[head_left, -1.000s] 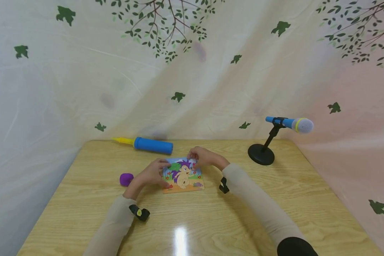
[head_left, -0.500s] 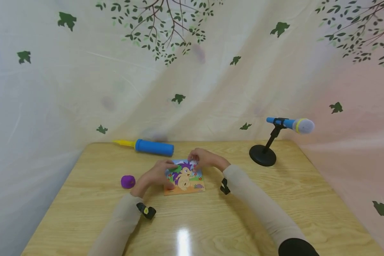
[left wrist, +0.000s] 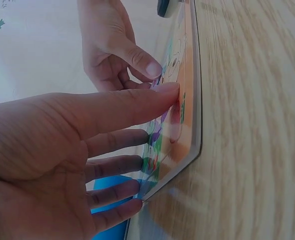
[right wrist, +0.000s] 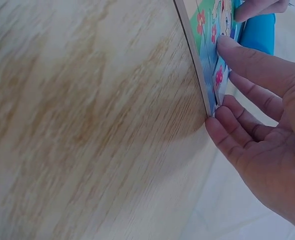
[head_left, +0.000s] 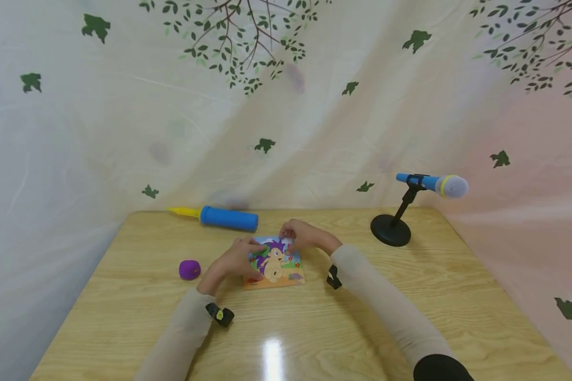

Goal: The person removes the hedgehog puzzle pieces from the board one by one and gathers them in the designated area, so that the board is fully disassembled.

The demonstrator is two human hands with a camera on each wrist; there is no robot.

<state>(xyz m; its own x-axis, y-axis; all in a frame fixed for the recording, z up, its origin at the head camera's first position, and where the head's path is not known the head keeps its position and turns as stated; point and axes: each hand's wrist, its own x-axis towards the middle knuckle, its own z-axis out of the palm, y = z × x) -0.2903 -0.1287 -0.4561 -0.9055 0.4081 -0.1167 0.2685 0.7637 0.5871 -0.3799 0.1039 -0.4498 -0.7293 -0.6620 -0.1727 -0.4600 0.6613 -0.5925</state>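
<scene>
Left hand (head_left: 234, 258) spreads straight fingers along the picture board's (head_left: 277, 263) left side, mid-frame; right hand (head_left: 305, 234) bends over its upper-right corner, thumb touching, grip unclear.

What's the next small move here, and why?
Probably press down gently with the right hand on the puzzle piece nearest it. In the right wrist view a dark gap shows along that piece's edge near the corner, so it may not sit flush. That hand touches the corner, and the left hand is across the picture puzzle, well placed to steady it.
</scene>
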